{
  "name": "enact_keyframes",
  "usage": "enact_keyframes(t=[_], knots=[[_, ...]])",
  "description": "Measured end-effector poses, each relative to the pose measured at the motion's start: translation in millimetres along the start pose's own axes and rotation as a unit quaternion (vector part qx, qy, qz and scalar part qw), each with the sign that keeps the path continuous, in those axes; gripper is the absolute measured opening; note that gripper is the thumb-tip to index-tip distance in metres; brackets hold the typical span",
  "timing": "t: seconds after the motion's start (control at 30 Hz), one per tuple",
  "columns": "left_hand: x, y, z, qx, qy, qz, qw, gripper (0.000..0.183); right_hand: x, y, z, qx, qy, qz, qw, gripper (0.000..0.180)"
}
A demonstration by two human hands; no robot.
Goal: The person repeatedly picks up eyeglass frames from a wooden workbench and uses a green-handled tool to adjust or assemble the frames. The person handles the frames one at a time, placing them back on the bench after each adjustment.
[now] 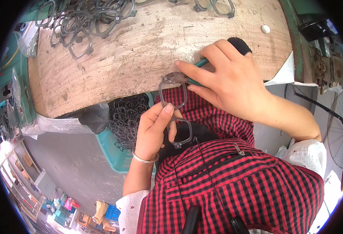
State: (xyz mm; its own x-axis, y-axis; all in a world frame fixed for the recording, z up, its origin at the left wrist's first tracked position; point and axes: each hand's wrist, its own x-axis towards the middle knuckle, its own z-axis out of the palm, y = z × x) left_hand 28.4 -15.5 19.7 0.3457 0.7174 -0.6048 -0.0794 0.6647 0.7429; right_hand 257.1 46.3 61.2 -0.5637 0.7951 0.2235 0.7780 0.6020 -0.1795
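Observation:
My left hand (pixel 153 128) pinches a grey translucent eyeglass frame (pixel 186 101) near its bridge, at the front edge of the wooden tabletop (pixel 124 67). The frame's upper end lies at a small block on the table edge. My right hand (pixel 227 76) holds a teal-handled tool (pixel 201 62), its far part hidden under the fingers; the index finger and thumb are spread beside the frame's upper end. A black rounded thing (pixel 239 46) shows just beyond the right hand.
A pile of similar frames (pixel 92 22) lies at the back left, more frames (pixel 218 8) at the back. A small white round piece (pixel 265 29) is at the right. Below the table, a teal plastic basket (pixel 110 149) holds many dark frames (pixel 127 117). A fan (pixel 336 128) stands right.

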Motion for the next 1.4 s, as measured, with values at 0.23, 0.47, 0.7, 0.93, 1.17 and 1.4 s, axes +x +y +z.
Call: enact_keyframes(t=[0.23, 0.47, 0.7, 0.93, 1.17, 1.4], knots=[[1.7, 5.4, -8.8, -0.017, -0.022, -0.007, 1.0, 0.032, 9.2, 15.8, 2.6, -0.042, -0.013, -0.091, 0.995, 0.035], [4.8, 35.1, -35.1, 0.074, -0.064, -0.075, 0.992, 0.03, 51.8, 47.0, -11.4, -0.05, -0.085, -0.242, 0.965, 0.05], [15.9, 50.4, -49.2, 0.126, -0.097, -0.098, 0.982, 0.032, 106.8, 67.5, -2.4, -0.019, -0.122, -0.476, 0.871, 0.017], [12.1, 38.1, -43.2, 0.465, -0.131, 0.173, 0.858, 0.02, 76.3, 69.7, -7.1, -0.001, -0.055, -0.333, 0.941, 0.046], [-14.5, 153.6, -44.7, 0.425, 0.113, 0.307, 0.844, 0.022, 15.4, 51.9, -32.1, 0.235, 0.043, -0.12, 0.964, 0.048], [80.2, 223.2, -90.7, 0.791, 0.147, 0.391, 0.447, 0.026, -14.6, 26.1, -30.6, 0.241, 0.02, -0.081, 0.967, 0.044]])
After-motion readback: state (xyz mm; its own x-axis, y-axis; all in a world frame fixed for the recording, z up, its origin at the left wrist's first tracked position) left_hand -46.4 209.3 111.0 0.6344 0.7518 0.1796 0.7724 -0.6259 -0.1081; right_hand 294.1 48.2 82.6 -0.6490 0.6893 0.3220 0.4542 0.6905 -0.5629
